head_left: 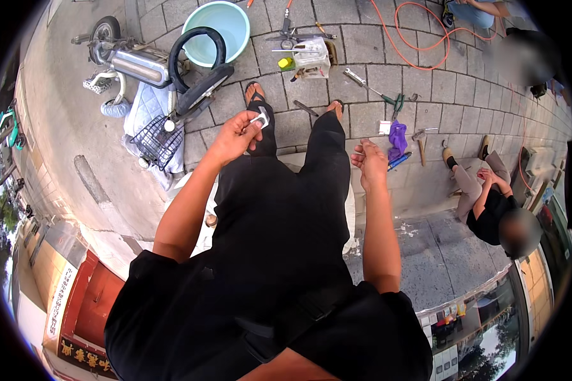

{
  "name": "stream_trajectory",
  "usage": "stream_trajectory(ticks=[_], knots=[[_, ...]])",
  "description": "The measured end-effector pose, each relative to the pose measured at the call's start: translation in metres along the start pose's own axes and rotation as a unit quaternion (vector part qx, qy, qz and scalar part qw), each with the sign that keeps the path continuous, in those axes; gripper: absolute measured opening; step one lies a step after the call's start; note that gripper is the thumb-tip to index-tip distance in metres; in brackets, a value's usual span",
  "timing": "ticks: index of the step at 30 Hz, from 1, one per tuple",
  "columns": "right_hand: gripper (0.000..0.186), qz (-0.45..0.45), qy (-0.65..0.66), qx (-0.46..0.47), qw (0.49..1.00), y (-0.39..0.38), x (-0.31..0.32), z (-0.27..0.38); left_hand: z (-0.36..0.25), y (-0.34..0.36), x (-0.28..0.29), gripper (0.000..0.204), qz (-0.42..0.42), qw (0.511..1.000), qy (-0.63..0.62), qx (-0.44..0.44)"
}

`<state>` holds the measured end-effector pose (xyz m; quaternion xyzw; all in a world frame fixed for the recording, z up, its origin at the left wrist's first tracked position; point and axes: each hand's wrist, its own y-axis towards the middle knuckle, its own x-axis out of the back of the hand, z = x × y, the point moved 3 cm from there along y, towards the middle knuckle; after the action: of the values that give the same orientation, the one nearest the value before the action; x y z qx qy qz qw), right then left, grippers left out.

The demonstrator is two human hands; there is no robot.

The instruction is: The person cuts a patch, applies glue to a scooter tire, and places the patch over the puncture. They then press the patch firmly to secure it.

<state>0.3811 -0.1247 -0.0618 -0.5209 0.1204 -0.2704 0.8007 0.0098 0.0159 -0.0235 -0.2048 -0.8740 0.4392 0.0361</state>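
Note:
My left hand (236, 136) is raised over my left knee. Its thumb and fingers pinch a small flat white-and-silver piece (261, 118), which looks like a patch or a bit of foil backing. My right hand (370, 162) hangs in the air beside my right knee, its fingers loosely curled and apart, with nothing visible in them. On the paving between my feet lies a dark flat bar (306, 108). To the right of my right hand are a purple cloth (397, 140), a hammer (421, 150) and a blue tube-like item (399, 160).
At the left, a scooter (136, 65) lies on its side, with a black tyre (177, 58) by a pale green basin (238, 30). Ahead stand a tool box (311, 60), a wrench (356, 77) and an orange hose (419, 65). A seated person (486, 203) is at the right.

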Motion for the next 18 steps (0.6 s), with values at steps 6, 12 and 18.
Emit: stream_trajectory(ticks=[6, 12, 18], knots=[[0.022, 0.005, -0.068, -0.074, 0.995, 0.048, -0.089, -0.069, 0.029, 0.059, 0.013, 0.023, -0.057, 0.994, -0.041, 0.079], [0.035, 0.128, -0.114, -0.065, 0.983, 0.037, -0.136, -0.112, 0.073, 0.077, -0.021, 0.017, 0.046, 0.995, -0.030, 0.083], [0.030, 0.248, 0.136, -0.143, 0.948, 0.028, -0.131, -0.083, 0.062, 0.079, -0.073, 0.015, 0.124, 0.976, 0.022, 0.179]])
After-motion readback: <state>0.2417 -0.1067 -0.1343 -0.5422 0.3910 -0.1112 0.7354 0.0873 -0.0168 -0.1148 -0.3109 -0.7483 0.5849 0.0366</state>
